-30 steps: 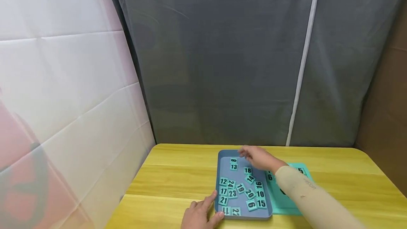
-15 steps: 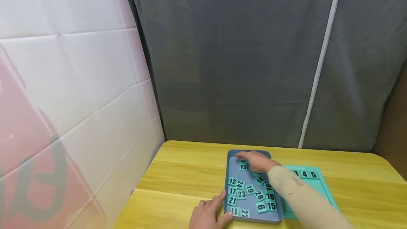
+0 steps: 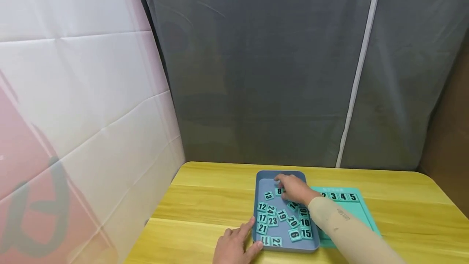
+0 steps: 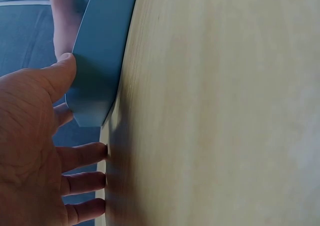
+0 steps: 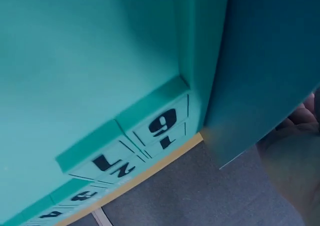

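Observation:
A blue-grey tray holds several light-green number tiles, lying loose. My right hand reaches into its far part; thumb and index finger stand at two sides of the 8 tile and seem to pinch it, flat on the tray floor. The 13 tile lies tilted just left. In the right wrist view, the tray hides most of that hand's fingers. At the near-left corner my left hand braces the tray, its thumb touching the wall and its other fingers fairly straight.
A green board lies right of the tray, partly under the right forearm. Tiles 1 to 4, 6 and 7 sit in its top rows, and the 5 tile too. A grey curtain hangs behind the yellow wooden table.
My right hand has lowered into the tray and shifted slightly right, the 8 tile moving with it away from the 13 tile, which has turned. The left hand stays at the corner.

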A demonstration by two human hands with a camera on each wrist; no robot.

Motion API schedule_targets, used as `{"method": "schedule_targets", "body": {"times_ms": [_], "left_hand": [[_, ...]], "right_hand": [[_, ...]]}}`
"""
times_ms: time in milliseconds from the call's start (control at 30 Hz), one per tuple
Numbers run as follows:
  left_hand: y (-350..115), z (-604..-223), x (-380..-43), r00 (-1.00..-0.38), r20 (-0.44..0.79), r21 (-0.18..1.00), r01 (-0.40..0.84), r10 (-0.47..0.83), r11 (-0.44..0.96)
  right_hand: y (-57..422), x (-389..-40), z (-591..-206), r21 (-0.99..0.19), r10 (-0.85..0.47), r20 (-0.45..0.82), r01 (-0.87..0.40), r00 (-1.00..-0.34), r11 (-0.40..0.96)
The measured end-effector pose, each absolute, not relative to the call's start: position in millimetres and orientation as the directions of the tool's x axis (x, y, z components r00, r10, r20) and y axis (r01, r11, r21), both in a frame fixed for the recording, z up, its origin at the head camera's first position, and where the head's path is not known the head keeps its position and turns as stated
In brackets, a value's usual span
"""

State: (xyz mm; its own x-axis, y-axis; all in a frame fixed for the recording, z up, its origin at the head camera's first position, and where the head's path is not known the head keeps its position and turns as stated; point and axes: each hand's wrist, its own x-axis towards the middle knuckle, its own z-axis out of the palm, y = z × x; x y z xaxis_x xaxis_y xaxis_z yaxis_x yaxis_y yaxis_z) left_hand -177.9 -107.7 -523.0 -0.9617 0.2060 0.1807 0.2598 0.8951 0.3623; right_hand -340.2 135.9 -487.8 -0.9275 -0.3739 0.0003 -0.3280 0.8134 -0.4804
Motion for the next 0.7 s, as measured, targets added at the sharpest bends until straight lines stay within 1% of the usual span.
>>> {"method": "schedule_targets", "body": {"times_ms": [100,233,367,567,700], "left_hand": [[-110,-523,-177,-0.963,0.178,0.359,0.255,0.202,0.898],[-112,-521,-176,-0.964,0.176,0.357,0.252,0.2,0.899],[-115,-518,-176,-0.965,0.176,0.361,0.249,0.196,0.899],[-120,-518,-178,-0.967,0.167,0.368,0.242,0.192,0.898],[-123,-518,-178,-0.969,0.16,0.372,0.236,0.189,0.897]], "right_hand": [[138,-336,-487,-0.498,-0.37,0.039,-0.339,-0.928,0.798],[155,-327,-478,-0.563,-0.366,0.073,-0.341,-0.928,0.753],[193,-319,-469,-0.565,-0.366,0.102,-0.357,-0.925,0.744],[258,-309,-473,-0.564,-0.255,0.113,-0.273,-0.96,0.78],[281,-301,-482,-0.56,-0.24,0.098,-0.253,-0.966,0.789]]}}
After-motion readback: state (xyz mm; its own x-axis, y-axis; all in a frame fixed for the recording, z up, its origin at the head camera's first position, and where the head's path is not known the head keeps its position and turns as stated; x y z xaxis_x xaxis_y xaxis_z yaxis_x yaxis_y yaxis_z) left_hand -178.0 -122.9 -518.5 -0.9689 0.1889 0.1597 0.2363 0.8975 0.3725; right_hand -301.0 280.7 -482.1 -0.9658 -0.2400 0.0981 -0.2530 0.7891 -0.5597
